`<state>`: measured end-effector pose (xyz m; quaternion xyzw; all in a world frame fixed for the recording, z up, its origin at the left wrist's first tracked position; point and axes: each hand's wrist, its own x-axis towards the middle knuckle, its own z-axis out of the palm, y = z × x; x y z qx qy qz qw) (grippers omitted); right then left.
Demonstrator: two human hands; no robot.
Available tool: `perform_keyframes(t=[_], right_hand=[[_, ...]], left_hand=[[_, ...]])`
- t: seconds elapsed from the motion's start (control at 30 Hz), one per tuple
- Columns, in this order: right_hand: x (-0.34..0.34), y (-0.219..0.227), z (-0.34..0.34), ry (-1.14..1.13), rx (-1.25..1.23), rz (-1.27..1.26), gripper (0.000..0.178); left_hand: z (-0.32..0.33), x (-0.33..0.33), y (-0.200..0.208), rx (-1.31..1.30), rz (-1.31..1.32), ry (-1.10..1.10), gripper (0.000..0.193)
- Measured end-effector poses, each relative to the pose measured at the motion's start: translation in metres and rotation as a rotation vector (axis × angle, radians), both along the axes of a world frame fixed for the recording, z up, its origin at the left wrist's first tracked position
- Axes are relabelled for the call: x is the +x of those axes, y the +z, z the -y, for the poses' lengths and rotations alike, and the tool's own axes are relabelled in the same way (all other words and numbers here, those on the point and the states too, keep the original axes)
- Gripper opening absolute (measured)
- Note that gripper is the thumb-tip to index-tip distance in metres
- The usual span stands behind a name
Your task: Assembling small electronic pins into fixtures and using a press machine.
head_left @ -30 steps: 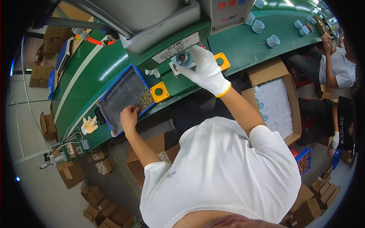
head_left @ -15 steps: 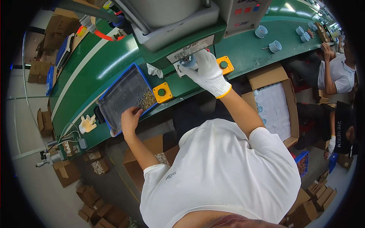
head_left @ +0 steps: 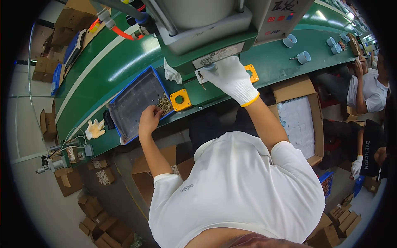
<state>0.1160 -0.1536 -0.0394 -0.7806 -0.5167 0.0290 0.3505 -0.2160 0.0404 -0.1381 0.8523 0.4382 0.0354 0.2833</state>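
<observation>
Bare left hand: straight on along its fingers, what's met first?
Likely the heap of small brass-coloured parts in the blue-rimmed dark-grey rectangular tray, just ahead of the bare left hand; depth is unclear.

Small parts (head_left: 166,105) lie in the tray (head_left: 134,105) left of the press (head_left: 206,35), cups (head_left: 304,57) right of it.
</observation>
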Motion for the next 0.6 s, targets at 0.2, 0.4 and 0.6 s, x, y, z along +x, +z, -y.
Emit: perform_keyframes(t=[0.2,0.4,0.6], right_hand=[[0.010,-0.009,0.024,0.018,0.178,-0.039,0.040],[0.059,-0.107,0.093,-0.006,0.482,0.237,0.031],[0.060,-0.117,0.104,-0.055,0.459,0.262,0.022]], left_hand=[[0.010,0.000,0.008,0.068,0.064,-0.026,0.015],[0.020,0.019,0.003,0.193,-0.100,-0.083,0.015],[0.031,0.031,0.042,0.198,0.077,-0.018,0.011]])
